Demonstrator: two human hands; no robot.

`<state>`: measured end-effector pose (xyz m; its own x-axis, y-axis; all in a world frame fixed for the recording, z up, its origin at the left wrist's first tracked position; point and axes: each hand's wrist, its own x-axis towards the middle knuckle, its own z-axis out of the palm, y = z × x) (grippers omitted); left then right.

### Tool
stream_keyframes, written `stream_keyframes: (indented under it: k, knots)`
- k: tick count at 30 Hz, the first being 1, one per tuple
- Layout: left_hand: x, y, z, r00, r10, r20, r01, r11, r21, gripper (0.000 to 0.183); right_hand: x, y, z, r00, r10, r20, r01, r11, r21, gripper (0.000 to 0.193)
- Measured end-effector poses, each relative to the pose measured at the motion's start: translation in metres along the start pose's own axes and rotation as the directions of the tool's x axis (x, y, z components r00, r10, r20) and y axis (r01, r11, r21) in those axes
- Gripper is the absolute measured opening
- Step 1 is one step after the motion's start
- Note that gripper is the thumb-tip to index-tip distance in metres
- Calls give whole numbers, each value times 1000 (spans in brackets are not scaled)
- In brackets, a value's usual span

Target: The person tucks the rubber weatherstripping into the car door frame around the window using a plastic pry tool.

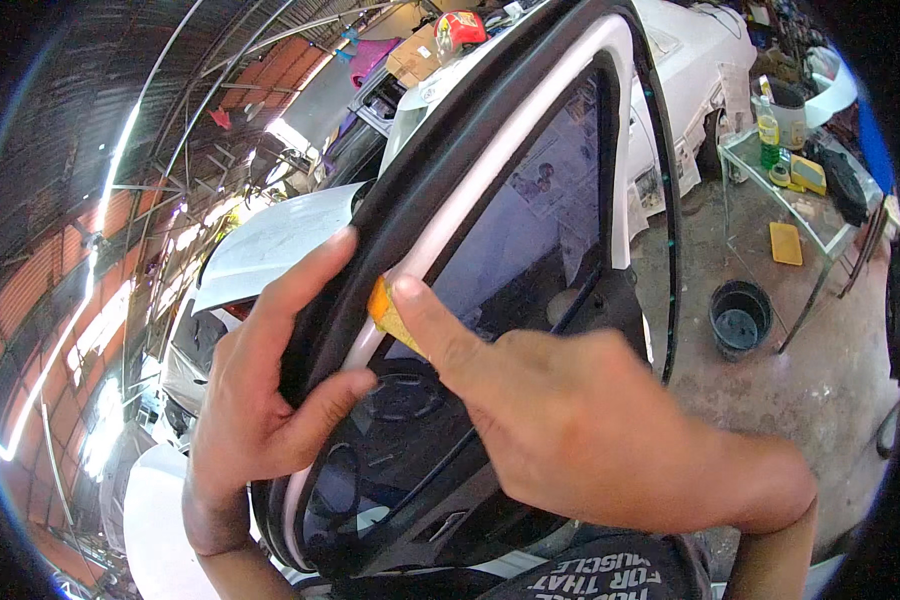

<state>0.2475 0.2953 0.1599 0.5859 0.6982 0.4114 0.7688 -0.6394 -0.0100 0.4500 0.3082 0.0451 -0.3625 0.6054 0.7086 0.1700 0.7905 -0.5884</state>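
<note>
An open car door stands before me, its window frame [478,170] pale with a thick black rubber seal [425,165] along the edge. My right hand [580,420] presses a small yellow-and-orange pad [398,325] against the pale frame. Its index finger lies stretched along the pad; the other fingers are curled beneath, partly hidden. Around the door's edge, lower down, my left hand [260,385] grips the frame. Its index finger rests along the seal and its thumb is on the window side; the remaining fingers are hidden. The dark window glass [530,220] reflects newspaper.
On the right a metal table [770,195] bears a bottle [767,130] and a yellow box [808,175]. A black bucket [740,318] stands on the concrete floor [800,400]. Behind the door is a white car body [695,50] with newspaper masking; another white car [280,235] stands left.
</note>
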Motion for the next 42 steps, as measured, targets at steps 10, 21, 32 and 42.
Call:
stream_keyframes:
  k: [10,21,32,42]
  knots:
    - [-11,-10,2,994,-81,-76,77,996,-49,48,-2,22,49,946,-152,-285,171,984,41,66]
    - [-8,-9,1,999,-38,-12,39,995,93,70,2,29,58,864,-204,-461,313,934,173,56]
    - [-11,-17,-3,1000,-12,9,11,1000,9,50,-1,20,77,899,-132,-418,242,944,223,64]
    - [-18,-23,-8,992,-99,-79,99,995,-4,49,-26,13,78,963,-174,-207,224,942,250,68]
